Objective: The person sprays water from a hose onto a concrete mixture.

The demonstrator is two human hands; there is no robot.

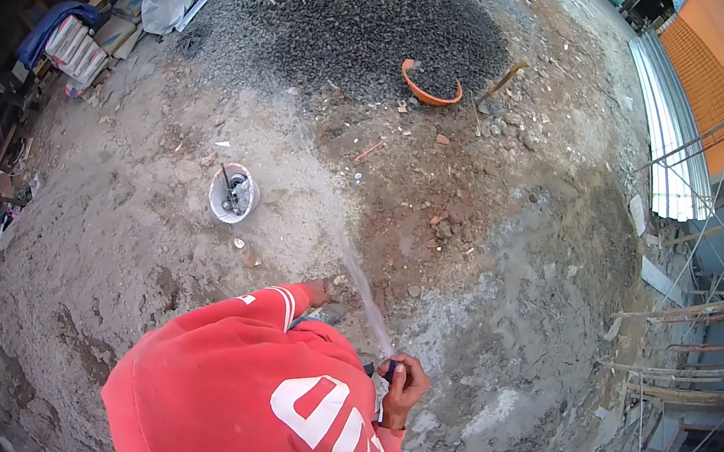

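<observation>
My right hand (405, 389) is closed around the dark end of a hose (395, 371), in front of my red sweatshirt. A stream of water (363, 287) leaves it and runs up and to the left over the ground. Past the striped cuff of the other sleeve, only a small part of my left hand (317, 292) shows, and its fingers are too hidden to read. A white bucket (218, 206) with a dark-handled tool and other grey things inside stands on the ground beyond my left arm.
A large gravel heap (354, 21) rises ahead, with an orange basin (435, 99) at its foot and a wooden handle (505, 78) beside it. Stacked sacks (77, 47) lie at left. Corrugated sheets (671, 131) and bamboo poles (680, 396) line the right side.
</observation>
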